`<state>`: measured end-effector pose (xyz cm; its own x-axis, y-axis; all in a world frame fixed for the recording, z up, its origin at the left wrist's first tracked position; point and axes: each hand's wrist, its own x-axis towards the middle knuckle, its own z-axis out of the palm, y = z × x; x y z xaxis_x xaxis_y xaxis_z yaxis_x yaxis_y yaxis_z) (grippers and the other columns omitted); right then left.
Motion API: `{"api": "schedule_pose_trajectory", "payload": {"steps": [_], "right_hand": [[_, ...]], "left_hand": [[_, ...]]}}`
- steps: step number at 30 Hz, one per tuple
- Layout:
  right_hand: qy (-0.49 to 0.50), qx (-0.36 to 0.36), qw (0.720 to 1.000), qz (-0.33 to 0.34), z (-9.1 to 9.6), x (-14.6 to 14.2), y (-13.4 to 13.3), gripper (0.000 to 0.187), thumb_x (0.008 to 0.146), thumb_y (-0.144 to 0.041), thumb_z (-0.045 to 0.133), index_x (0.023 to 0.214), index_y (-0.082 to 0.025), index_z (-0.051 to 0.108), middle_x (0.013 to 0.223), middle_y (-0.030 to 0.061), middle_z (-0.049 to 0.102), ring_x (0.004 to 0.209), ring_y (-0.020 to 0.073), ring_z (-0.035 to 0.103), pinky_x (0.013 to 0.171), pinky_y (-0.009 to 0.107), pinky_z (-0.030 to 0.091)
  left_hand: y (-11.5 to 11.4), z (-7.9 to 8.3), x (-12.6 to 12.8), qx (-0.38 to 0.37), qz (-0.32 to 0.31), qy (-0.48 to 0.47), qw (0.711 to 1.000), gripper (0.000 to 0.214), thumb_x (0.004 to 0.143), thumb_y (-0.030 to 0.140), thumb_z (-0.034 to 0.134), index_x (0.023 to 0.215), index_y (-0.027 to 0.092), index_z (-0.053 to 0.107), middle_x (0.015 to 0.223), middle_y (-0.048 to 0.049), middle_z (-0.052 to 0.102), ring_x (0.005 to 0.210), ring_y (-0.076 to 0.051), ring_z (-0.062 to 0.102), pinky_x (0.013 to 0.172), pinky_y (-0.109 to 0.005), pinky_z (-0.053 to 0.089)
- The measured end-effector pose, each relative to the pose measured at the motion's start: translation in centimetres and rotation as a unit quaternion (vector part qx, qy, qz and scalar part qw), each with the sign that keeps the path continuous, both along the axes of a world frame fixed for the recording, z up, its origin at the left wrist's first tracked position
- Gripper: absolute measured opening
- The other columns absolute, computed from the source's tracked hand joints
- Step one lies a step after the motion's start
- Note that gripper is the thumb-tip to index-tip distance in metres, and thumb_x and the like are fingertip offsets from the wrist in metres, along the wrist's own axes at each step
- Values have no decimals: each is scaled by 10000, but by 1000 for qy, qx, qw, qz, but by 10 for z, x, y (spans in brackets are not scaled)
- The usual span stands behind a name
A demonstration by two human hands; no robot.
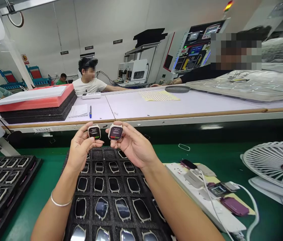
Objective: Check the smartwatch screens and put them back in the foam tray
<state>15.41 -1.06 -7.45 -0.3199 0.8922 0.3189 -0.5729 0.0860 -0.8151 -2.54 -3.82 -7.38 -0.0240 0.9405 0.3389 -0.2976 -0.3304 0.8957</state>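
Note:
Above a black foam tray [107, 154], my left hand [81, 142] is closed on a smartwatch case [94, 133] without a strap, its lit screen towards me. A second smartwatch case [115, 132] is pinched by my right hand [136, 142], close beside the first. Both screens show small white text on black, with a green strip low on the left one and red and green on the right one. Below my hands, the tray holds rows of similar watch cases [113, 184] with dark screens, each in its own slot. My forearms hide part of the tray.
Another foam tray of watch cases [2, 176] lies at the left. To the right are a white power strip [179, 180] with cables and chargers, and a white fan [277, 167]. A raised shelf [126, 107] runs across the front, with people beyond it.

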Motion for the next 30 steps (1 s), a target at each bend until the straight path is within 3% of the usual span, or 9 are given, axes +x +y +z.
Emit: {"api": "schedule_pose_trajectory", "payload": {"steps": [4,10,24,30], "right_hand": [[-20,31,999,7,-2,1,0,334,801,-312,727,1104,-231,611,943,38,715,650,148,643,636,320,520],[-38,84,996,0,-5,2,0,436,746,-153,709,1159,-242,601,894,-4,674,682,128,645,651,296,507],[-61,103,993,-10,-5,2,-2,444,762,-179,680,1187,-243,569,1011,27,681,668,132,620,661,342,519],[-60,107,992,-18,-5,3,-2,441,766,-176,667,1190,-251,577,1013,26,670,665,129,613,666,340,511]], "left_hand": [[3,-5,2,32,30,32,999,555,753,120,701,1289,215,591,981,-18,712,721,-130,727,724,-264,620],[7,-8,-1,90,50,67,992,583,767,101,699,1323,249,598,993,-23,721,739,-115,719,714,-234,618],[5,-7,0,141,46,78,986,636,800,63,673,1385,282,554,920,4,708,699,-99,713,660,-199,619],[6,-6,-2,158,60,86,982,563,805,104,706,1336,256,600,995,-22,711,714,-103,713,675,-210,626]]}}
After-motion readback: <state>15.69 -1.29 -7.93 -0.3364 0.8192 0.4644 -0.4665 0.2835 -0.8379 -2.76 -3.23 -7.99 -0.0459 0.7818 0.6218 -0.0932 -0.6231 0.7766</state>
